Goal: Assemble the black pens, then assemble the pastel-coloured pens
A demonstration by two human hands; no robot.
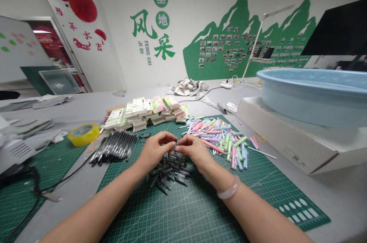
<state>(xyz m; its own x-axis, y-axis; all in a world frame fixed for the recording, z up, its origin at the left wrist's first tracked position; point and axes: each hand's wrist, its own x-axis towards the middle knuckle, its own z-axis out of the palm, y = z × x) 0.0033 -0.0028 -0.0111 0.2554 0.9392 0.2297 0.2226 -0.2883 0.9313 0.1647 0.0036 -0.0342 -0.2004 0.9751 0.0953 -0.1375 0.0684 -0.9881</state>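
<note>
My left hand (158, 146) and my right hand (195, 150) meet fingertip to fingertip, both closed in a pinch. Something small and dark shows between the fingertips, too covered to name. Below them a loose heap of black and clear pen parts (169, 170) lies on the green cutting mat (183, 216). To the left is a row of black and clear pens (114, 146), lined up side by side. On the right of my hands spreads a pile of pastel pen barrels (220, 136) in pink, green, blue and purple, mixed with thin white sticks.
Behind the pens are stacked small paper packs (143, 111). A yellow tape roll (83, 134) lies at the left. At the right a blue basin (312, 98) sits on a white box (281, 140). Cloths (190, 87) and a cable (197, 99) lie at the back.
</note>
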